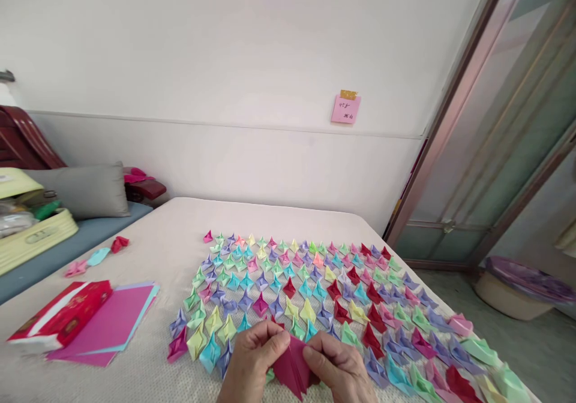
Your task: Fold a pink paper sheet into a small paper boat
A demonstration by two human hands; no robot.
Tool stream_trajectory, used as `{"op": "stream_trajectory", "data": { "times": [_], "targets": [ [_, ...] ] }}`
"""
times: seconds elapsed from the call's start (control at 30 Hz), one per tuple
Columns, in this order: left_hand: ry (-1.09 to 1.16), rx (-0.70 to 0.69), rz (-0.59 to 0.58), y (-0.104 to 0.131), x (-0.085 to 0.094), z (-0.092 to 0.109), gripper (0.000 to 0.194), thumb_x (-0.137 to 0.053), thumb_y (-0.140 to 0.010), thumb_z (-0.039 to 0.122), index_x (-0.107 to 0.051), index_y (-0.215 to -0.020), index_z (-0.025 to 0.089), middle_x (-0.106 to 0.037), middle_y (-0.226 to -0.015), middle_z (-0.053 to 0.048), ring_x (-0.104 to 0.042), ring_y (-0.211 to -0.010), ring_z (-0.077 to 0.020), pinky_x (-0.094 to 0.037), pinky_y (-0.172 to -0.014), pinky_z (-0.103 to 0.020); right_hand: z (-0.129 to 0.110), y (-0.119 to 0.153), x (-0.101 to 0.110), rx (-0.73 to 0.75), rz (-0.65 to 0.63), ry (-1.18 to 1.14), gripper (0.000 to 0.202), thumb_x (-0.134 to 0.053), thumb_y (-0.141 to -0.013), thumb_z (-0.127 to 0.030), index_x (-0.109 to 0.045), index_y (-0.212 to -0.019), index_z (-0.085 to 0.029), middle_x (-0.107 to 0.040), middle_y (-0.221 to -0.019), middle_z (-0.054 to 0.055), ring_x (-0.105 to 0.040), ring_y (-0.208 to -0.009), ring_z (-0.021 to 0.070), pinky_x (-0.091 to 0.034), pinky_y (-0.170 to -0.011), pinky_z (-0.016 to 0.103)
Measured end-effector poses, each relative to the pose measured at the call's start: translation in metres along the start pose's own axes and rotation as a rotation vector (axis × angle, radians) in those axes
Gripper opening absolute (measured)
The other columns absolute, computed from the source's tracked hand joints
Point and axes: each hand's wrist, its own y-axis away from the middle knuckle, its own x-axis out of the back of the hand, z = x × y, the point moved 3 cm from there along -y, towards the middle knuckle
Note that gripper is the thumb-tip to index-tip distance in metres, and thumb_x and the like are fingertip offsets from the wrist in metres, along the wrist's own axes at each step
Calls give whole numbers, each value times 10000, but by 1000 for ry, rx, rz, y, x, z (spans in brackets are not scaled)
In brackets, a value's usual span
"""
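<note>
A magenta sheet of paper, folded into a small pointed packet of layers, is held low at the near edge of the view, above a table covered with cream, textured cloth. The left hand is closed on its left side, thumb and fingers pinching the upper edge. The right hand grips the opposite side, thumb towards the wearer and fingers bent behind. The packet's lower tip points down between the two hands.

Beneath and beyond the hands, many small boat-shaped paper foldings stand in close rows across the table. They are light blue, lavender, mint green, pale yellow, pink, magenta and dark red, and reach the table's right edge.

To the left, a fanned stack of flat square paper sheets, magenta on top with light blue showing under it, lies partly under a shiny red plastic packet with a white stripe. Just beyond lie three small crumpled-looking pieces: one pink, one light blue and one red.

Further left, a grey rectangular cushion rests on a blue seat behind a pale yellow plastic box. A pink square paper note is taped to the white wall. On the floor at right stands a beige tub with a purple plastic liner.
</note>
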Motion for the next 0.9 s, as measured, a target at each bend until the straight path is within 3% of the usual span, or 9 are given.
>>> {"op": "stream_trajectory", "data": {
  "times": [0.13,0.23,0.37,0.47,0.63,0.77,0.9],
  "targets": [
    [-85,-44,37,1,1,5,299,-761,-731,391,-634,-618,145,-466,-544,48,-372,-555,-99,-300,-563,-245,5,-2,-2,-4,-40,-2,416,-662,-805,-520,-579,-563,-193,-522,-491,-15,-467,-503,150,-361,-537,280],
    [-122,-64,77,-1,4,6,300,-730,-749,396,-627,-617,148,-478,-548,40,-399,-555,-109,-310,-561,-250,16,-4,-7,-51,-92,-91,441,-656,-800,-580,-590,-631,-178,-560,-504,-11,-493,-488,139,-338,-512,266],
    [-198,-88,142,-5,8,7,305,-712,-745,411,-615,-613,154,-468,-542,40,-374,-541,-107,-283,-536,-246,31,-6,-16,-147,-155,-196,292,-804,-628,-286,-628,-826,-163,-671,-647,-7,-586,-553,142,-423,-526,249],
    [-161,-71,152,-5,8,6,323,-728,-719,429,-604,-602,155,-464,-539,39,-359,-545,-106,-272,-532,-248,35,-6,-18,-185,-178,-207,269,-735,-637,-196,-624,-877,-152,-706,-650,-8,-628,-521,126,-437,-509,224],
    [29,-7,90,-3,4,3,294,-746,-715,417,-612,-646,164,-481,-528,43,-374,-506,-106,-278,-499,-250,33,-6,-17,-162,-192,-216,245,-739,-666,-229,-634,-870,-142,-735,-638,5,-655,-468,109,-433,-460,186],
    [-58,-63,121,-3,5,7,302,-737,-735,417,-617,-629,161,-487,-513,46,-378,-503,-96,-291,-509,-232,37,-7,-17,-225,-198,-210,289,-757,-679,-325,-663,-870,-130,-717,-597,11,-642,-445,110,-437,-435,183],
    [-102,-109,137,-4,6,9,301,-730,-737,416,-613,-607,171,-477,-471,55,-383,-467,-93,-294,-492,-225,38,-7,-17,-276,-196,-135,267,-721,-694,-388,-667,-758,-135,-673,-495,10,-534,-376,71,-392,-414,166]
  ]
}}
